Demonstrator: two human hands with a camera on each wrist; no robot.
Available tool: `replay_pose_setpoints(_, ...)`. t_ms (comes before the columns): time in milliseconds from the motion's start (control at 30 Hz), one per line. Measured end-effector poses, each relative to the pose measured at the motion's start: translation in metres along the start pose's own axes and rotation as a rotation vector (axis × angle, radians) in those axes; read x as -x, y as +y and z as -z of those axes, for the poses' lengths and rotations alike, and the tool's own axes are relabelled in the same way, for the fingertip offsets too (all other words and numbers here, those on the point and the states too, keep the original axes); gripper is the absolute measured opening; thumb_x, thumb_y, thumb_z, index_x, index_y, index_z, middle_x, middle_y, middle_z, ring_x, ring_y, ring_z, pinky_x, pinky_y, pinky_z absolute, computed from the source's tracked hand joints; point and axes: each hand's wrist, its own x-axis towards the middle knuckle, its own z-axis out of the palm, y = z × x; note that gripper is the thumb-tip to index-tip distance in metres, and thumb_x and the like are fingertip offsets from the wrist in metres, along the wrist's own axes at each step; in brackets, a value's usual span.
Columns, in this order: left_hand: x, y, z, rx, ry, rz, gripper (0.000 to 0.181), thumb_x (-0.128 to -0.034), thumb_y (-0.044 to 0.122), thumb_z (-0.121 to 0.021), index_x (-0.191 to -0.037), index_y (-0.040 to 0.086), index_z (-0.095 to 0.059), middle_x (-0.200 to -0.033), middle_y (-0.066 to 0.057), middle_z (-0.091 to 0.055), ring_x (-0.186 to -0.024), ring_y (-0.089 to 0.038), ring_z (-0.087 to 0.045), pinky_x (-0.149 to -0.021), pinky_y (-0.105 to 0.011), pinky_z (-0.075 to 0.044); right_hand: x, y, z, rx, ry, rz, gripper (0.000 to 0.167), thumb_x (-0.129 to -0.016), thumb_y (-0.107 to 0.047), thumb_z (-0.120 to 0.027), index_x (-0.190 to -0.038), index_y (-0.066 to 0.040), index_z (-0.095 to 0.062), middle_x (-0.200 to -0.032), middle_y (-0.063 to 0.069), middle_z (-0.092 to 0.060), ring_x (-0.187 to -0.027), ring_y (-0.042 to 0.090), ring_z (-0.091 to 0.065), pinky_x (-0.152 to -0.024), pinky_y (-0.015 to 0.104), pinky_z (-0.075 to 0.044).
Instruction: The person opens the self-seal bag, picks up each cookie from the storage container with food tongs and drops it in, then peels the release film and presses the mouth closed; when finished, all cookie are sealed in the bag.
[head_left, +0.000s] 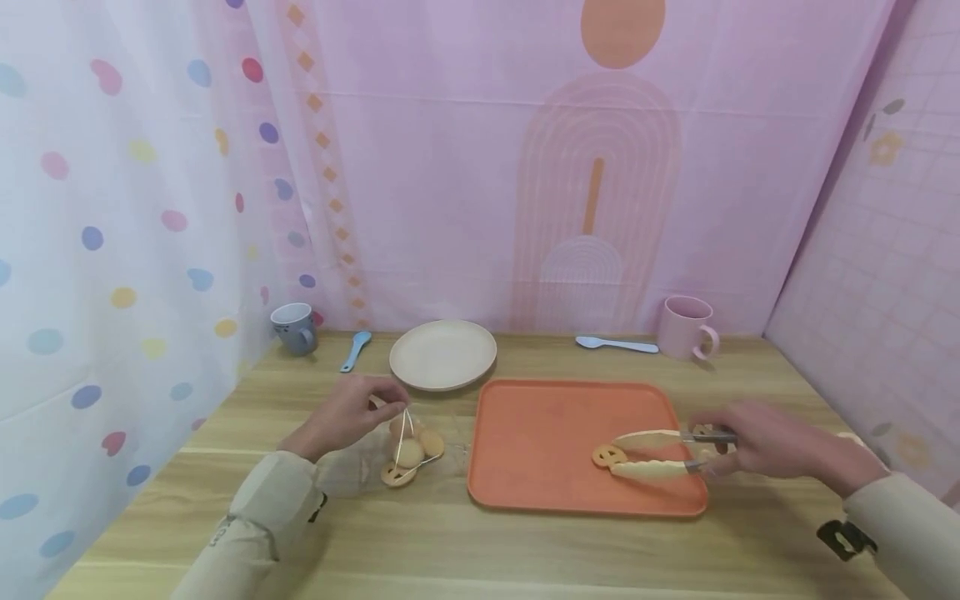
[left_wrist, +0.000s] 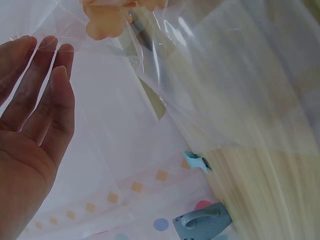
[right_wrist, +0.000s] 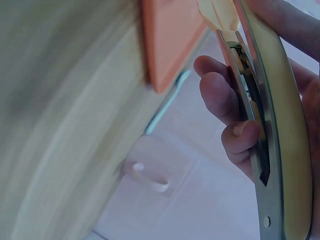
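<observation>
In the head view my left hand (head_left: 356, 414) pinches the edge of a clear plastic bag (head_left: 352, 468). Several pale brown cookies (head_left: 408, 454), one shaped like a pretzel, lie inside it. The left wrist view has the fingers (left_wrist: 62, 102) against the thin plastic (left_wrist: 235, 65). On the other side my right hand (head_left: 772, 437) grips cream and metal tongs (head_left: 651, 468). Between the tong tips is a pretzel-shaped cookie (head_left: 607, 456), over the orange tray (head_left: 555, 417); whether it touches the tray I cannot tell. Curled fingers (right_wrist: 220, 95) hold the tong handles (right_wrist: 287, 130) in the right wrist view.
Behind the tray, a beige plate (head_left: 442, 356) sits near the back edge. A blue spoon (head_left: 356, 350) and a grey-blue mug (head_left: 294, 330) stand to its left. A pale blue knife-like utensil (head_left: 618, 344) and a pink mug (head_left: 684, 327) are at back right. Curtains enclose the wooden table (head_left: 480, 554).
</observation>
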Motion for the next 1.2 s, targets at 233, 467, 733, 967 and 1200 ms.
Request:
replay_pose_setpoints(233, -0.004, 0.003, 0.001, 0.004, -0.015, -0.003, 0.008, -0.0939, 0.008, -0.067, -0.097, 0.007, -0.075, -0.095, -0.003, -0.077, -0.09, -0.018, -0.071, -0.072, -0.026, -0.056, -0.028, -0.007, 0.007, -0.039, -0.043, -0.029, 0.03, -0.077, -0.038, -0.085, -0.097, -0.022, -0.068, -0.071, -0.019, -0.061, -0.063, -0.006, -0.049, -0.058, 0.019, -0.041)
replay_pose_setpoints(467, -0.006, 0.004, 0.0, 0.004, -0.02, -0.004, 0.007, -0.0938, 0.01, -0.068, -0.096, 0.008, -0.075, -0.094, -0.002, -0.077, -0.09, -0.017, -0.071, -0.072, -0.025, -0.056, -0.06, -0.018, 0.003, -0.018, -0.043, 0.002, 0.033, -0.077, -0.038, -0.085, -0.101, -0.02, -0.071, -0.069, -0.016, -0.061, -0.062, -0.005, -0.05, -0.058, 0.019, -0.042)
replay_pose_setpoints(733, -0.008, 0.005, 0.0, 0.005, -0.014, -0.012, 0.007, -0.0934, 0.009, -0.069, -0.095, 0.01, -0.076, -0.093, 0.0, -0.077, -0.088, -0.014, -0.071, -0.072, -0.026, -0.056, -0.091, -0.024, -0.006, -0.009, -0.015, 0.037, 0.031, -0.075, -0.035, -0.087, -0.098, -0.021, -0.071, -0.067, -0.015, -0.062, -0.062, -0.003, -0.052, -0.059, 0.02, -0.043)
replay_pose_setpoints(967, -0.008, 0.005, -0.001, -0.006, -0.017, -0.007, 0.009, -0.0945, 0.011, -0.068, -0.097, 0.01, -0.076, -0.095, 0.0, -0.077, -0.09, -0.015, -0.072, -0.072, -0.025, -0.057, -0.11, -0.034, -0.01, -0.007, 0.006, 0.049, 0.032, -0.074, -0.036, -0.088, -0.085, -0.021, -0.063, -0.068, -0.013, -0.061, -0.063, 0.001, -0.05, -0.06, 0.021, -0.042)
replay_pose_setpoints(1200, -0.01, 0.007, -0.002, -0.008, -0.011, -0.02, 0.008, -0.0937, 0.009, -0.069, -0.096, 0.009, -0.076, -0.095, -0.001, -0.077, -0.089, -0.016, -0.073, -0.072, -0.026, -0.057, -0.122, -0.041, -0.016, -0.002, 0.026, 0.08, 0.033, -0.075, -0.036, -0.088, -0.086, -0.018, -0.063, -0.069, -0.011, -0.063, -0.062, 0.002, -0.052, -0.06, 0.023, -0.043)
